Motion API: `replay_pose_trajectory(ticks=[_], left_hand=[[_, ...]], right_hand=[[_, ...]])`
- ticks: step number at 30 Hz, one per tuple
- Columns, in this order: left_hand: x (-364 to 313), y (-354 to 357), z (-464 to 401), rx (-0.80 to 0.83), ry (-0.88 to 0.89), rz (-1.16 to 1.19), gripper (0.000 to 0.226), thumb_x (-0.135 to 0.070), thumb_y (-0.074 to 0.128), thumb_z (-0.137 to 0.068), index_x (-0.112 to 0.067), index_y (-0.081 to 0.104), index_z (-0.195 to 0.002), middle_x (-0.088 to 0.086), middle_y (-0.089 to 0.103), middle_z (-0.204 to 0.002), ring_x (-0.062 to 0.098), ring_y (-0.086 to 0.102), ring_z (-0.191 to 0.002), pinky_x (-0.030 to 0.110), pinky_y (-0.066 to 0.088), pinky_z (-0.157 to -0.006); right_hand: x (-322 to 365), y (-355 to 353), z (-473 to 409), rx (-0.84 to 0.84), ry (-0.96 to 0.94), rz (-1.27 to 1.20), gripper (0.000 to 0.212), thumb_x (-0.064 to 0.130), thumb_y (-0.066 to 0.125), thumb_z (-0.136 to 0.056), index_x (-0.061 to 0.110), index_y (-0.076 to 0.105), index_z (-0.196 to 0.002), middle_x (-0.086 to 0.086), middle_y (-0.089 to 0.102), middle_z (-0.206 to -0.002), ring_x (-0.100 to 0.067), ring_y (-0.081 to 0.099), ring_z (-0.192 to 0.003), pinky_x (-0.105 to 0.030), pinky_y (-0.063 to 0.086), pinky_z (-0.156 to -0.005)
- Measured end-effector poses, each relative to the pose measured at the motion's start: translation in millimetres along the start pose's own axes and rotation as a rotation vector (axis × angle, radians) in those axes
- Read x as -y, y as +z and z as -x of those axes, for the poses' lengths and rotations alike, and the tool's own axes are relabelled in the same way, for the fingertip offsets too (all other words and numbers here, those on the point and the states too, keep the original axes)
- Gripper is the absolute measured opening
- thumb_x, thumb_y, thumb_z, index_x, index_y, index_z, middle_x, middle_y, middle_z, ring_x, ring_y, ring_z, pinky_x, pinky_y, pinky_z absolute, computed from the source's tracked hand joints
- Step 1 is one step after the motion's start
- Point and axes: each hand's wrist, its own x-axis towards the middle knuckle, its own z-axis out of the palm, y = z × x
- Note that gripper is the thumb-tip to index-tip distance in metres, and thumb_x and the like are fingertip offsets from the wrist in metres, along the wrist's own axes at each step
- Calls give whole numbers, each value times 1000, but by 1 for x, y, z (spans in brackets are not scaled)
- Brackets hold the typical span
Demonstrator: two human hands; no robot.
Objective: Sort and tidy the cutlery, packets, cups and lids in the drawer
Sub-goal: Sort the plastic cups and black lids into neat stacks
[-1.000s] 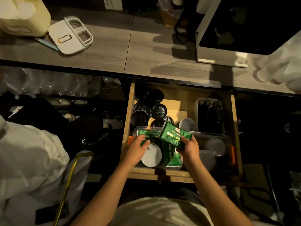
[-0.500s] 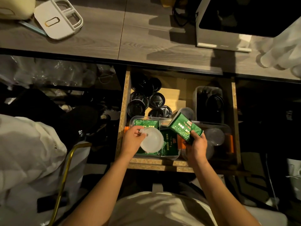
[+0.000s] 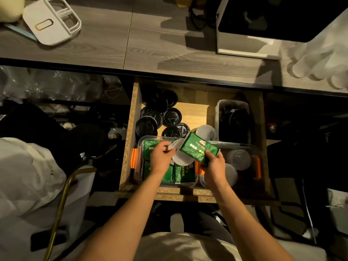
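Note:
The wooden drawer (image 3: 130, 129) stands pulled out below the counter. At its front left a clear plastic tub (image 3: 140, 146) holds several green packets (image 3: 183, 173). My left hand (image 3: 161, 157) pinches the edge of a round white lid (image 3: 182, 159) lifted above that tub. My right hand (image 3: 214, 166) grips another green packet (image 3: 198, 149), tilted, over the gap between the two front tubs. Black cup lids (image 3: 172, 116) lie at the drawer's back left. Clear cups (image 3: 239, 159) sit in a second tub at the front right.
A grey bin (image 3: 220, 110) with dark items stands at the drawer's back right. On the wooden counter (image 3: 150, 44) lie a white lid with a handle (image 3: 50, 23), a white appliance (image 3: 244, 44) and stacked clear cups (image 3: 320, 59). White bags (image 3: 24, 176) sit to my left.
My left hand has lifted the white lid off the packets by its edge. My right hand has raised the green packet and shifted it slightly right.

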Motion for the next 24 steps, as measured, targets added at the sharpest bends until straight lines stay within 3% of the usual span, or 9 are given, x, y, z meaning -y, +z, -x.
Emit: replay_pose_trajectory(ticks=[5, 8, 10, 13, 15, 17, 19, 21, 24], left_hand=[[-11, -18, 18, -85, 12, 27, 23, -35, 47, -103, -25, 63, -117, 6, 65, -123, 23, 63, -109, 44, 54, -94], [-19, -36, 28, -100, 55, 159, 32, -46, 39, -104, -34, 67, -108, 4, 68, -111, 11, 62, -97, 36, 52, -89], [-18, -49, 30, -40, 68, 253, 33, -43, 38, -105, -31, 68, -101, -1, 70, -100, 9, 65, -91, 27, 53, -79], [-3, -64, 34, 6, 101, 98, 31, -34, 49, -103, -10, 63, -88, 1, 59, -75, 12, 56, -67, 28, 44, -64], [16, -72, 33, 6, 106, -38, 27, -33, 59, -98, -16, 55, -78, -1, 51, -70, 10, 47, -61, 28, 40, -61], [34, -80, 35, 2, 75, -76, 16, -37, 63, -94, -21, 66, -94, -1, 68, -87, 13, 65, -80, 34, 55, -74], [42, -85, 39, -54, 41, -96, 34, -31, 67, -94, -13, 66, -122, 6, 70, -116, 20, 66, -109, 30, 51, -87], [50, -88, 41, -83, 28, -153, 45, -28, 69, -93, -7, 61, -131, 11, 67, -124, 22, 63, -114, 24, 45, -85], [58, -86, 38, -68, 35, -206, 47, -26, 70, -92, -7, 59, -133, 12, 67, -124, 19, 65, -108, 20, 45, -82]], right_hand=[[-2, 8, 3, 75, -79, 80, 17, -2, 49, -94, 12, 58, -97, -9, 66, -92, -21, 63, -81, -32, 50, -66], [-9, 20, 13, 145, -137, 197, 17, 8, 55, -84, 12, 60, -100, -12, 66, -96, -26, 62, -87, -38, 49, -73], [-17, 30, 24, 190, -177, 318, 17, 6, 51, -85, 15, 57, -98, -7, 61, -91, -19, 56, -81, -31, 44, -66], [-35, 40, 41, 231, -259, 508, 18, 3, 42, -91, 10, 53, -104, -2, 58, -93, -15, 53, -82, -27, 45, -68], [-51, 42, 48, 215, -306, 633, 16, 5, 43, -94, 10, 54, -104, -2, 61, -95, -17, 58, -86, -29, 48, -73], [-67, 40, 49, 181, -301, 735, 12, 8, 52, -93, 15, 59, -99, -1, 65, -94, -19, 62, -88, -34, 52, -75], [-82, 38, 50, 172, -246, 789, 16, 12, 62, -91, 15, 63, -106, 4, 67, -94, -17, 67, -86, -42, 58, -78], [-93, 35, 50, 136, -194, 814, 30, 16, 68, -90, 11, 61, -119, 4, 67, -95, -15, 68, -84, -43, 59, -78], [-102, 34, 49, 76, -189, 859, 41, 16, 68, -91, 6, 56, -129, 0, 66, -98, -14, 64, -84, -29, 53, -79]])
